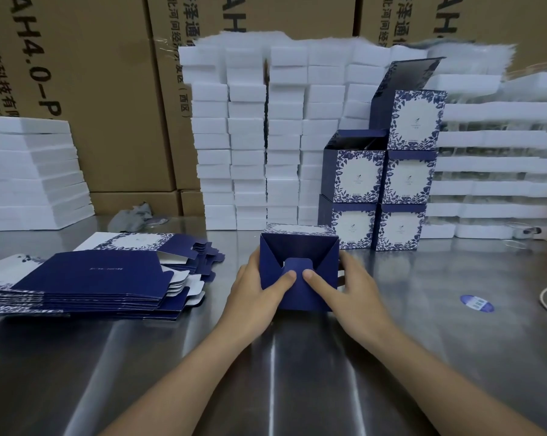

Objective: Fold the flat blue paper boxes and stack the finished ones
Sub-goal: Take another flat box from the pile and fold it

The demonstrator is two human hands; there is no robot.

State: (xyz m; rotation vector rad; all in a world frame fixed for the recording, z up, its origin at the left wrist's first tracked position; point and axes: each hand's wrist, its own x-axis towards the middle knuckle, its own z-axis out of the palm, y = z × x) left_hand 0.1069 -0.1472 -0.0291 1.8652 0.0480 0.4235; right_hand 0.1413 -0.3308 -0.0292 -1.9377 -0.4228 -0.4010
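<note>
Table: steel top (423, 325), brown cartons (108, 89) and white foam blocks (250, 136) stacked behind.
Box: blue box (299, 272) on its side at the table's middle — bottom flaps face me.
Left hand: my left hand (253, 291) clasps the box's left side, thumb on the centre tab.
Right hand: my right hand (350, 291) holds the right side, thumb pressing the same tab.
Flats: flat boxes (86, 278) piled at left.
Stack: finished boxes (379, 184) just behind the box, to the right — three tiers.

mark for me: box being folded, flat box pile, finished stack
box being folded (300, 256): head view, on its dark blue bottom flaps.
flat box pile (89, 272): head view, top sheet's blue panel.
finished stack (358, 177): head view, white front panel of a middle-row box.
</note>
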